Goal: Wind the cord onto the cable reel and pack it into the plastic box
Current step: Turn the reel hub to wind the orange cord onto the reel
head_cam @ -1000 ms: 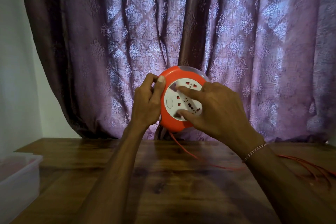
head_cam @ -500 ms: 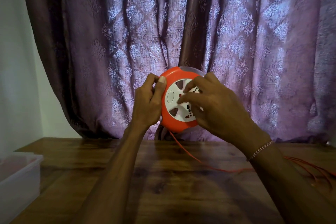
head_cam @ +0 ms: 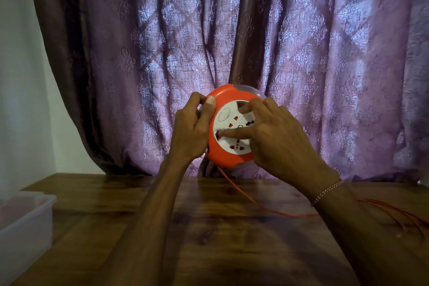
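The round orange plastic cable reel (head_cam: 228, 158) with its white socket face is held up in the air above the table, in front of the curtain, face toward the camera. The left hand (head_cam: 191, 131) grips the reel's left rim, thumb over the front edge and fingers curled round the back. The right hand (head_cam: 277, 140) is spread over the white face, fingers bent, index fingertip pressed into a dark recess near the centre and another finger hooked in a notch at the top; it looks like the winding grip for turning the inner disc. The thin orange cord (head_cam: 241, 195) drops out from the reel's lower edge, runs slack across the dark wooden table (head_cam: 209, 239) and ends in loose loops at the far right, so plenty is left to reel in. My read: the reel is light, rigid and smooth, best clamped by the rim while the recesses give the turning finger purchase; the cord is limp and likely to kink or snag if it drags in unevenly. The translucent plastic box (head_cam: 25, 223) waits at the table's left edge, well apart from the reel. Behind it all hangs a purple patterned curtain (head_cam: 325, 65).
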